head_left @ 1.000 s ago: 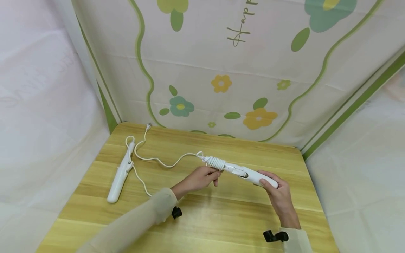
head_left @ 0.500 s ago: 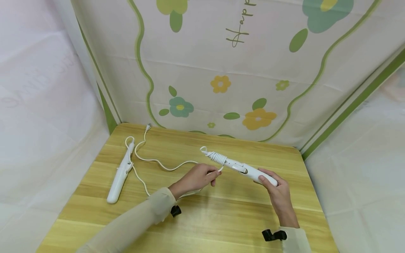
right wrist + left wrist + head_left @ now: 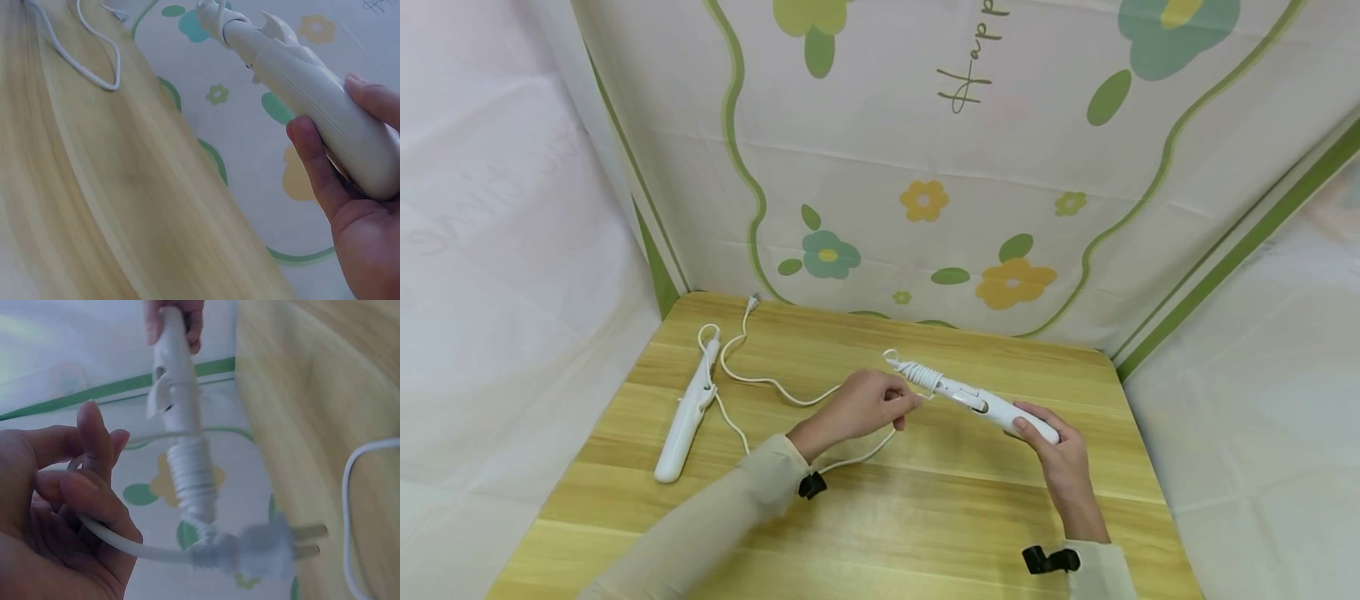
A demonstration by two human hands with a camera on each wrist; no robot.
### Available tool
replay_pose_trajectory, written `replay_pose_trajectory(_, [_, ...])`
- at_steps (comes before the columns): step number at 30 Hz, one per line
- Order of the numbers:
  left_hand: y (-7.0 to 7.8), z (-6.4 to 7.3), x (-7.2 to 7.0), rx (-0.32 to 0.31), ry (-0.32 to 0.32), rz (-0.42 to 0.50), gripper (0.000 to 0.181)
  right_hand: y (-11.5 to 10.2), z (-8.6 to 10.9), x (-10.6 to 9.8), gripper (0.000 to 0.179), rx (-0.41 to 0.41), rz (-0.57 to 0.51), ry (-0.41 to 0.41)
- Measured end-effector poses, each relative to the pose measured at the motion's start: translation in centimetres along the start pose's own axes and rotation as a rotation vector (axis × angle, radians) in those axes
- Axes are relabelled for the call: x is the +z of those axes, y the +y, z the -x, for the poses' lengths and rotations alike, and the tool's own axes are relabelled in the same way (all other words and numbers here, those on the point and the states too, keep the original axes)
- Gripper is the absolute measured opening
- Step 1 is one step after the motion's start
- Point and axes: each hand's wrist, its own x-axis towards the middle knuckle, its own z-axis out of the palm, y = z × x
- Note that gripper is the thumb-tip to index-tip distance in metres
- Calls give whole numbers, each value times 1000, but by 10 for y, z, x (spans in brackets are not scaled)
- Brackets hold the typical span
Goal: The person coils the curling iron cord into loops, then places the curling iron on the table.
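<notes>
My right hand (image 3: pixel 1063 462) grips the wide, rounded end of a white curling iron (image 3: pixel 1000 411), held tilted above the table. Its cord is wound in several tight turns (image 3: pixel 917 375) round the other end, where a small loop sticks out. My left hand (image 3: pixel 865 404) is just left of those turns, pinching a loose stretch of this cord. In the left wrist view the cord (image 3: pixel 144 551) passes through my curled fingers to a two-pin plug (image 3: pixel 269 547); my left hand hides the plug in the head view.
A second white curling iron (image 3: pixel 681 425) lies on the left of the wooden table (image 3: pixel 970 533). Its loose cord (image 3: pixel 775 385) appears to run behind my left arm, and a plug (image 3: pixel 752 302) lies at the back edge. Flower-printed cloth (image 3: pixel 850 192) stands behind.
My left hand has drawn slightly left and up, away from the wound cord, with a short piece of cord now showing between. The iron's wound end has risen a little; my right hand stays put.
</notes>
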Motion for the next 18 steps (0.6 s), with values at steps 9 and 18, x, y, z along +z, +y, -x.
replay_pose_trajectory(9, [3, -14, -29, 116, -41, -211, 26, 3, 6, -5, 32, -48, 191, -181])
replay_pose_trajectory(18, [-14, -30, -36, 182, -161, -116, 24, 0, 9, -10, 27, -165, 72, -349])
